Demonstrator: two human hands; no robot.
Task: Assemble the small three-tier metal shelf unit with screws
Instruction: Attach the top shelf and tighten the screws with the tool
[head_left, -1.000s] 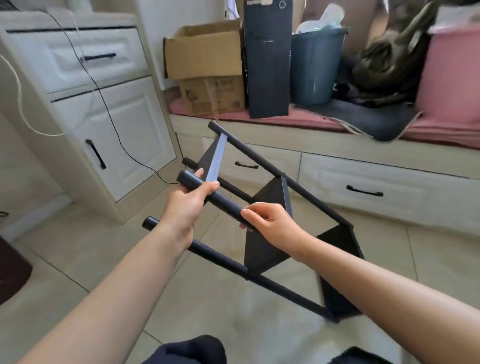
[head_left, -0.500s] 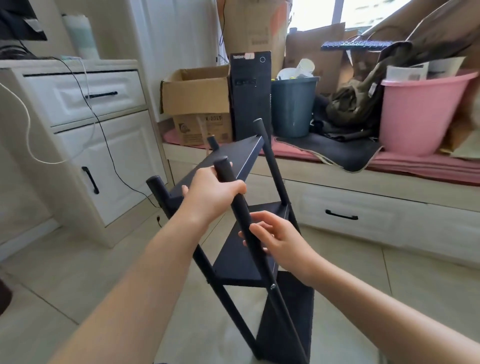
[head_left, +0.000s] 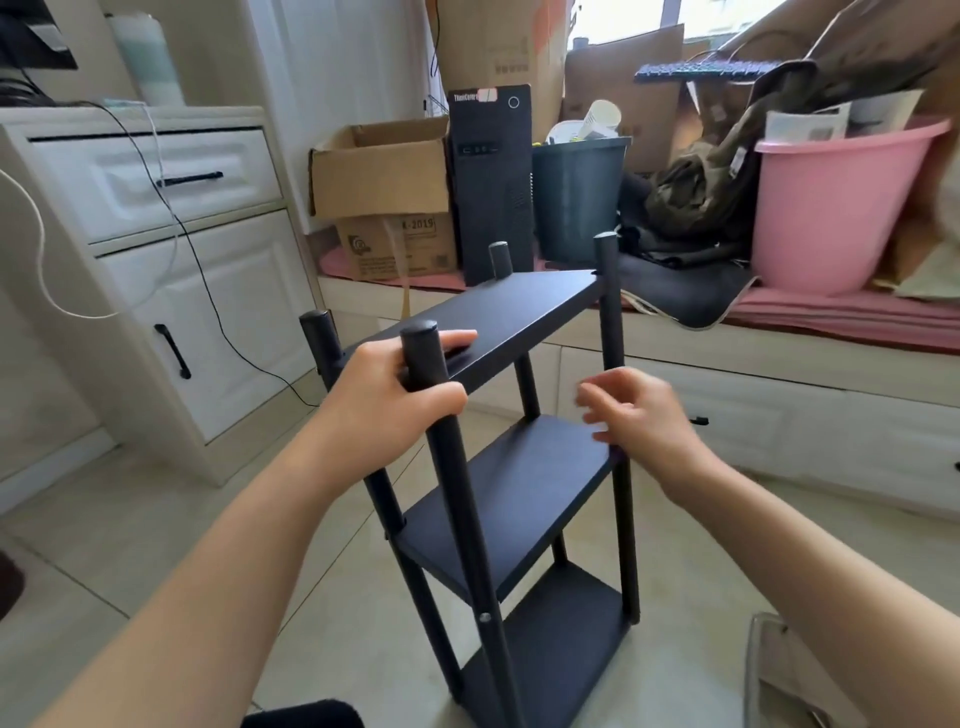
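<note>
Matte-black shelf unit (head_left: 519, 483): left hand (head_left: 384, 395) grips a round post (head_left: 431, 374); blurred right hand (head_left: 639, 415) seemingly loose-fingered.

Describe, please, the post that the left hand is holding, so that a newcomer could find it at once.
Find the black three-tier shelf unit standing on the tiled floor. Four posts rise above its top shelf; the left hand grips the nearest post, the only one held.

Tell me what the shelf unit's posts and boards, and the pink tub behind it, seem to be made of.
The posts look like matte black painted metal tube: round, capped ends, a screw head showing. The boards are thin, flat, matte black; sheet metal probably, though the look leaves it open. The pink tub looks like moulded plastic: even colour, smooth rolled rim, soft sheen.
</note>
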